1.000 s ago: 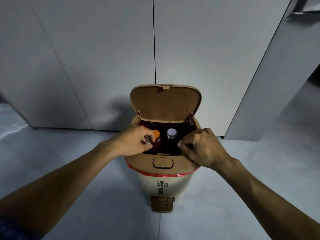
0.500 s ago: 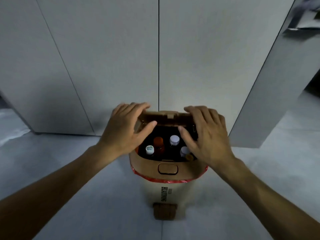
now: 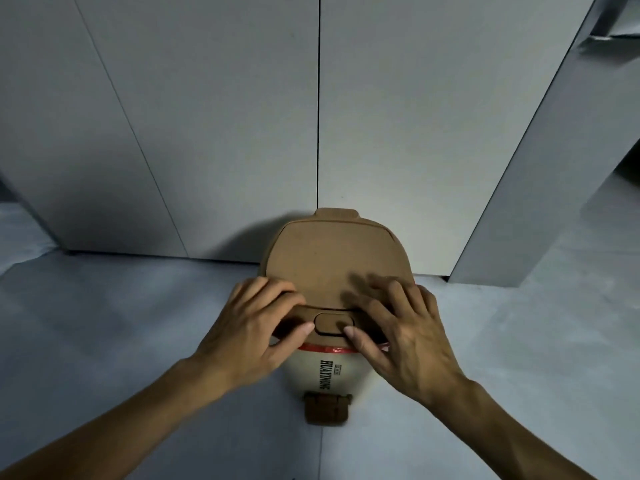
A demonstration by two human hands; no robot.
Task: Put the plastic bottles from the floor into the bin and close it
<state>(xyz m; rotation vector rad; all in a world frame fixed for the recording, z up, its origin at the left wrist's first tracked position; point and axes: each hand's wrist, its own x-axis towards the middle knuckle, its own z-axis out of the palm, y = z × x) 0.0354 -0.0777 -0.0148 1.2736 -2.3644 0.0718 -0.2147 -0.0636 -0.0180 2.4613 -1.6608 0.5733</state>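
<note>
The left hand (image 3: 256, 327) was laid on the front left edge of the bin (image 3: 327, 372), with its fingers (image 3: 277, 289) spread apart and flat on the rim rather than clamped on anything, and its thumb tip was rested just beside the left end of the push button (image 3: 330, 323). The bin was stood on the grey floor (image 3: 121, 323), close against the pale wall panels (image 3: 225, 133), its cream body marked with dark upright lettering. A red strip (image 3: 323, 348) was seen between the body and the brown top. The brown lid (image 3: 332, 265) was lowered flat over the opening, so that the plastic bottles could not be seen; whether they lay inside could not be told. The brown foot pedal (image 3: 327, 408) was seen at the base of the bin, on the floor, untouched. The right hand (image 3: 408, 337) was placed on the front right part of the lid, its fingers (image 3: 381, 292) apart and somewhat blurred, gripping nothing, while its thumb tip was set against the right end of the push button. Both bare forearms were stretched in from the lower corners.
</note>
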